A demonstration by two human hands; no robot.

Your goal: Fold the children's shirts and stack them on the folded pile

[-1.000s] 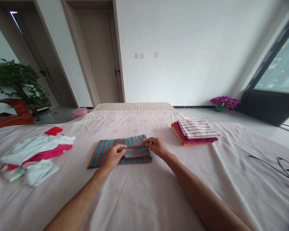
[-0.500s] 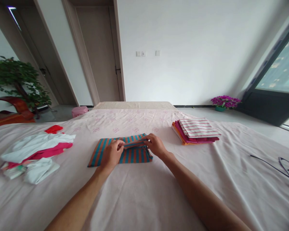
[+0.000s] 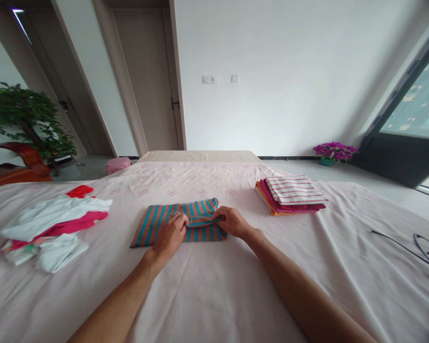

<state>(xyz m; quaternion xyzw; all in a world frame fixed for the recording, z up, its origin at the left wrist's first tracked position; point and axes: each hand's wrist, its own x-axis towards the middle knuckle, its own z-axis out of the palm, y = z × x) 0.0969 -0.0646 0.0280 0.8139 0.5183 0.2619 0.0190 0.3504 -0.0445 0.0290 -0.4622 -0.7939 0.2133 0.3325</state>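
Note:
A folded garment with teal and brown stripes lies flat on the sheet in front of me; its exact kind does not show. My left hand is closed on a fold near the garment's middle, fingers pinching the cloth. At the right end, my right hand pinches the other end of that same fold. Between the two hands the edge of the fold is stretched slightly. The fingertips of both hands are partly hidden in the cloth.
Loose white, pink and red clothes lie heaped at the left. A folded stack with a red-striped white cloth on top sits at the right. Eyeglasses rest near the right edge of the pale floral sheet.
Both hands have come slightly nearer to me, drawing the pinched fold down over the striped garment. The left hand has also shifted a little to the right.

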